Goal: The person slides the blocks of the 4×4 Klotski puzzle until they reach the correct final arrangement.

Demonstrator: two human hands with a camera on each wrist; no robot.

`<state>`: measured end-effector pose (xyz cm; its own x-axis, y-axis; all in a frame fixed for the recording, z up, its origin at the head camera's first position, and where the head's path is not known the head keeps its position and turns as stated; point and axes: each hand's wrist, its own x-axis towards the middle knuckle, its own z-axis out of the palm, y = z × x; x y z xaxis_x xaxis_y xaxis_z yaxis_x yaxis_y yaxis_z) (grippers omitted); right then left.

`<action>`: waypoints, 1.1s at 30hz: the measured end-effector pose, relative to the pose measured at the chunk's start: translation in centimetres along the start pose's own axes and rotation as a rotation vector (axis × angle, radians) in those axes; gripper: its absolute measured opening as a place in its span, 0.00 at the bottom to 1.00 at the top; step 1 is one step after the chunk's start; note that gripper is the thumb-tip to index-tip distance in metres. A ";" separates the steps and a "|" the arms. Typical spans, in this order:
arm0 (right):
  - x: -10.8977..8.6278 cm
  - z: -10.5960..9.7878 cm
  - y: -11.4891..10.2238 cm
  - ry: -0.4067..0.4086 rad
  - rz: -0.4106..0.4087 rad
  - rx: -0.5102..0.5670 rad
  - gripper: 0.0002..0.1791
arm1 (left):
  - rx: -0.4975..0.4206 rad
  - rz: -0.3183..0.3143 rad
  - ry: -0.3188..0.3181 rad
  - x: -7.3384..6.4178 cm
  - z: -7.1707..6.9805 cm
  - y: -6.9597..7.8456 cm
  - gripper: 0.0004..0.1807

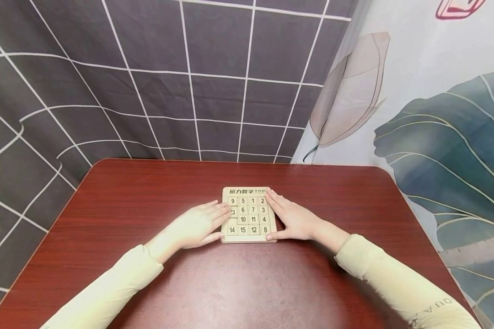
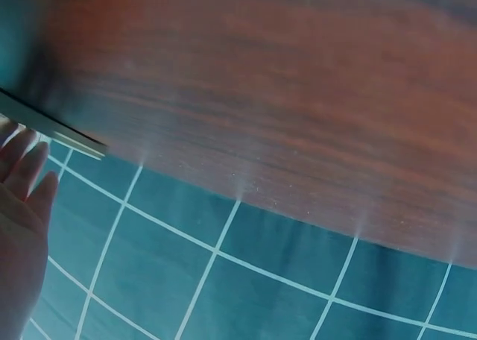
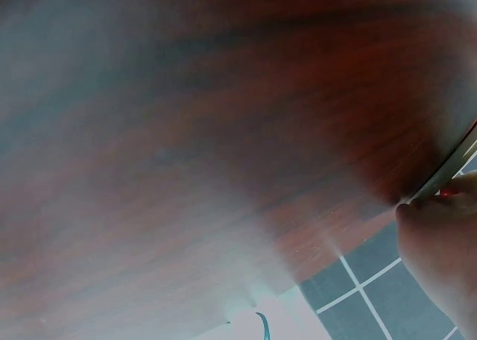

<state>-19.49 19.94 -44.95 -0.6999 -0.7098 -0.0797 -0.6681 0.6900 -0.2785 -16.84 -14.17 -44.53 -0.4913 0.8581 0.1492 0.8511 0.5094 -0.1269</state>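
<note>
The pale beige sliding-number board (image 1: 249, 239), prob. wooden, is lying flat on the reddish-brown wood-grain table (image 1: 251, 283), btw. the two hands. Its square beige number tiles (image 1: 243, 230) have dark digits; the empty slot (image 1: 233, 221) is in the left column, third row.

The L hand (image 1: 201, 224) has its fingers straight and close together, tips resting on the tile above this slot. Only a "3" is readable there, b/c a fingertip covers the rest; I suppose 13. The R hand (image 1: 294, 219) is spread wide, fingers at the upper right corner and thumb at the lower right, prob. steadying the board. Both wrist views show just part of each hand by the board's edge, so no extra finger detail.

Progress, judged by plain counting order: prob. well advanced. The inner four (6, 7, 10, 11) already sit in their places. The outer tiles seem to follow each other correctly, but are shifted round: the top row reads 9, 5, 1, 2, and the bottom 14, 15, 12, 8. What is left, in my opinion, is mainly turning this outer ring.
</note>
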 end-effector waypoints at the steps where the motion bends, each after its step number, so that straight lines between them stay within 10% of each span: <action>1: 0.0 0.0 0.0 -0.001 0.000 0.001 0.66 | 0.006 -0.002 -0.003 0.1 0.0 -0.1 0.33; 33: -0.1 0.3 0.2 0.004 0.002 -0.002 0.66 | 0.015 0.048 0.042 -1.6 -0.6 3.2 0.33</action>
<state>-19.47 20.06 -45.25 -0.7022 -0.7079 -0.0759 -0.6673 0.6915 -0.2767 -13.23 -13.93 -44.53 -0.4416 0.8782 0.1837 0.8706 0.4689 -0.1491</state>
